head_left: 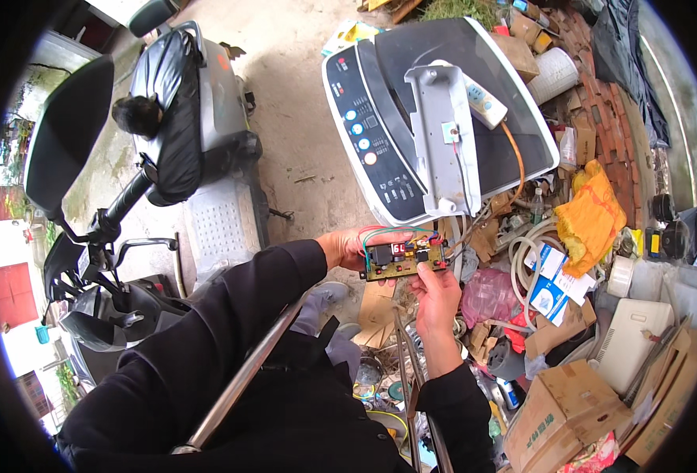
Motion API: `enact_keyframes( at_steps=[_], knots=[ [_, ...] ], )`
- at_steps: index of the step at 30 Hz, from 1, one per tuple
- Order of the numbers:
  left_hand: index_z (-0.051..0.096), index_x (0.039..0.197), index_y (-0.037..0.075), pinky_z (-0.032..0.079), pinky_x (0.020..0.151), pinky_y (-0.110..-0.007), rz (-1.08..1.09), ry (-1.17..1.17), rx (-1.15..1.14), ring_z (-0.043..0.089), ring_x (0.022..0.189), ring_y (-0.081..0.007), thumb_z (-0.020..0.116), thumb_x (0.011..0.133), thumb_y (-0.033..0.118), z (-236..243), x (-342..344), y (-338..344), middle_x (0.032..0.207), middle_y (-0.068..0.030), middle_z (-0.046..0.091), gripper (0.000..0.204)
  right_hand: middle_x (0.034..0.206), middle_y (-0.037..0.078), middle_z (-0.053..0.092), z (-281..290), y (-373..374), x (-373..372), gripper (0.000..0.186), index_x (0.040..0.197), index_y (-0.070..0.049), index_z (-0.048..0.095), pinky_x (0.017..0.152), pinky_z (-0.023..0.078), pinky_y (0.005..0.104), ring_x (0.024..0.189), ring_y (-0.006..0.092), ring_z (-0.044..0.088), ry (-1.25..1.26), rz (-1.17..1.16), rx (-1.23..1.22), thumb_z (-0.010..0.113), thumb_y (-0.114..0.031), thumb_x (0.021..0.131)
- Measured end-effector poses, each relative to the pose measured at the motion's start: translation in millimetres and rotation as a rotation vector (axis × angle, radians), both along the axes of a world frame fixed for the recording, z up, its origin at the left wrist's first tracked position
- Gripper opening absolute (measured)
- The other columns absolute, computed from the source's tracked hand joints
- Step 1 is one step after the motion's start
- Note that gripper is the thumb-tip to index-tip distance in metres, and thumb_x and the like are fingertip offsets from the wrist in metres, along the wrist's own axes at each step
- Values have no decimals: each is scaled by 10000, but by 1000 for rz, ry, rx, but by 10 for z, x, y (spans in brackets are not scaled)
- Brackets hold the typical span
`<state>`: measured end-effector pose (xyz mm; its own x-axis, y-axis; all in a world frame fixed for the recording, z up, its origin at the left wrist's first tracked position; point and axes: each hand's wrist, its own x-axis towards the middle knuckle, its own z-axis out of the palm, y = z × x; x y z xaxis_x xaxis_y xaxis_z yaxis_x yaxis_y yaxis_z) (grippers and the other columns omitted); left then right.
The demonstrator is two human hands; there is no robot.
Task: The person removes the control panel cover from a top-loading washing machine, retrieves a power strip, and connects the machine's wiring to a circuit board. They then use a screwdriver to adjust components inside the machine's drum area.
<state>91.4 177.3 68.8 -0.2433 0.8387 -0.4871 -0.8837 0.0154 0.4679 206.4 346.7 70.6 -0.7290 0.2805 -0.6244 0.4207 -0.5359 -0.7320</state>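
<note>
A circuit board (404,258) with a lit red display and coloured wires is in front of me, just off the near edge of a top-load washing machine (380,134). My left hand (347,249) grips its left end, fingers behind it. At the lower right edge my right hand (437,298) pinches the board, thumb on its front. Green and red wires loop over its left side, and more wires run from the right side toward the machine. On the machine's lid lie a pale grey plastic panel (445,169) and a white power strip (481,101) with an orange cord.
An electric scooter (222,213) stands to the left. On the right the ground is cluttered with a cardboard box (565,414), an orange cloth (590,221), a coiled hose (518,264) and a beige plastic casing (632,343). Metal rods (242,378) run close to my body.
</note>
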Motion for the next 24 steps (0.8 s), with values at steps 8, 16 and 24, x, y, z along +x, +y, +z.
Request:
enact_keyframes(
  at_steps=[8,16,24],
  knots=[
    [534,1414,183,546,571,-301,-20,-12,18,675,677,-184,566,928,630,-34,-20,-66,1005,-105,696,661,877,45,657,-3,-19,-26,193,1023,-33,583,649,508,276,712,111,605,5,28,-17,721,-85,899],
    [490,1447,196,557,592,-298,-32,-5,19,688,707,-183,533,948,623,-32,-37,-68,1096,-123,705,659,885,40,661,6,-1,-13,201,1037,-64,578,680,521,296,732,117,601,-6,98,-38,721,-132,912],
    [511,1418,115,548,573,-293,-105,-16,-19,677,676,-199,536,935,641,-243,-68,-89,1115,-168,697,714,889,38,647,-68,181,229,205,1075,-29,606,646,476,245,715,97,587,8,344,-110,706,-102,912]
  ],
)
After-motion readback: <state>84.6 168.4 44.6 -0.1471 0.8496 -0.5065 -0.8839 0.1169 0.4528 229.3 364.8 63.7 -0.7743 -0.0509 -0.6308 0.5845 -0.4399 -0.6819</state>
